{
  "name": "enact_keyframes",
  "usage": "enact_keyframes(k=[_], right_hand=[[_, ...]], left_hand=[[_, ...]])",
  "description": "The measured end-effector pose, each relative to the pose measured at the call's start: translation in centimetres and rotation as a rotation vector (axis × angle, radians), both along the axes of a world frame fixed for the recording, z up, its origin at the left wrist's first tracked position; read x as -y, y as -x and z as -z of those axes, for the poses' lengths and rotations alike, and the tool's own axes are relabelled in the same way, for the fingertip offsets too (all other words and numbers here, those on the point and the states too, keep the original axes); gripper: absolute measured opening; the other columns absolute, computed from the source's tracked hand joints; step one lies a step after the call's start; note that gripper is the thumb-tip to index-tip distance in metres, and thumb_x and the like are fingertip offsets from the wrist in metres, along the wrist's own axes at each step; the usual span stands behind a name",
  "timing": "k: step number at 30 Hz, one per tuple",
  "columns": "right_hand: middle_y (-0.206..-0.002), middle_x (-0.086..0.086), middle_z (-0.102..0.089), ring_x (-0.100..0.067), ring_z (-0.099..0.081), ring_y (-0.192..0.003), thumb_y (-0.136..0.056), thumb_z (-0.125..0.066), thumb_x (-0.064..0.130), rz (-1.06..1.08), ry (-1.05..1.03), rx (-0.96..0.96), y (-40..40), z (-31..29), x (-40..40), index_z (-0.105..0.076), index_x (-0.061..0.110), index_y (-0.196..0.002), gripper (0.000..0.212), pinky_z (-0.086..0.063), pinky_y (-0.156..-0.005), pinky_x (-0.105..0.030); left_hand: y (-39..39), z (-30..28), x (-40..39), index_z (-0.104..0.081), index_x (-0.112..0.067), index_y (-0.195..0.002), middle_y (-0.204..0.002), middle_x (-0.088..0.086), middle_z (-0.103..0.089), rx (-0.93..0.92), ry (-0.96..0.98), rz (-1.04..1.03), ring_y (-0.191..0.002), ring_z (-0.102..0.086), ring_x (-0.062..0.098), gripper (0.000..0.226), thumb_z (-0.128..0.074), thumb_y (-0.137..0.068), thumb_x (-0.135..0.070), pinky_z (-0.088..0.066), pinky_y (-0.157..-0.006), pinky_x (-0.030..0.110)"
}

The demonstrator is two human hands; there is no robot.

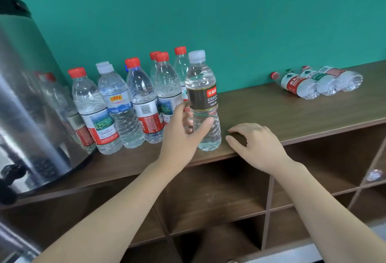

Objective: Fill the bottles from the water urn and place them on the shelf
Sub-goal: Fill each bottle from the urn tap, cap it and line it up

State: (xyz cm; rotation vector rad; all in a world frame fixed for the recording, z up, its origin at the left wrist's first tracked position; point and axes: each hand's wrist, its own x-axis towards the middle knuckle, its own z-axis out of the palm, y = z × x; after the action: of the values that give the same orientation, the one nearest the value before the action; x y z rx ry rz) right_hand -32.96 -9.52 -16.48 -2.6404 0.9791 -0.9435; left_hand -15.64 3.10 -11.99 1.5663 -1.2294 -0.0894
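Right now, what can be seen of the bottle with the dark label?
The dark-label bottle is clear ribbed plastic with a white cap on, a dark band with a red patch and white print, and looks filled nearly to the neck. It stands upright near the front edge of the shelf top, at the right end of the standing bottles. The left hand grips its lower body, thumb across the front. The right hand rests on the shelf edge beside it, apparently not touching.
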Motion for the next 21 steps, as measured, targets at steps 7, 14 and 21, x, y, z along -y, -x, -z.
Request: enact_keyframes(k=[7, 14, 21], right_hand=[[-0.129, 0.015, -0.066, -0.018, -0.06, -0.116, -0.097, -0.046, 0.063, -0.133, -0.184, 0.012, -1.3, -1.1, -2.8, -0.051, 0.031, -0.139, 0.053, -0.041, -0.088, -0.032], [-0.122, 0.0, -0.067, -0.025, -0.059, -0.113, -0.086, -0.052, 0.077, -0.054, -0.258, -0.05, -3.2, -2.0, -3.5, -0.052, 0.027, -0.137, 0.071, -0.047, -0.096, -0.042], [-0.125, -0.008, -0.062, -0.03, -0.055, -0.119, -0.093, -0.042, 0.075, 0.003, -0.217, -0.24, -6.4, -2.8, -0.8, -0.062, 0.02, -0.127, 0.068, -0.042, -0.103, -0.05]], left_hand=[[-4.3, 4.0, -5.7, -0.071, -0.025, -0.12, -0.113, -0.006, -0.074, 0.571, -0.307, -0.393, -0.105, -0.07, 0.017, 0.042, -0.061, -0.096, -0.057, -0.047, -0.084, 0.027], [-4.2, 4.7, -5.5, -0.077, -0.021, -0.098, -0.094, -0.003, -0.074, 0.687, -0.275, -0.451, -0.087, -0.069, 0.018, 0.032, -0.062, -0.097, -0.049, -0.053, -0.073, 0.028], [-4.2, 4.8, -5.6, -0.077, -0.021, -0.098, -0.095, -0.003, -0.073, 0.675, -0.297, -0.441, -0.088, -0.067, 0.016, 0.034, -0.058, -0.099, -0.049, -0.046, -0.072, 0.024]])
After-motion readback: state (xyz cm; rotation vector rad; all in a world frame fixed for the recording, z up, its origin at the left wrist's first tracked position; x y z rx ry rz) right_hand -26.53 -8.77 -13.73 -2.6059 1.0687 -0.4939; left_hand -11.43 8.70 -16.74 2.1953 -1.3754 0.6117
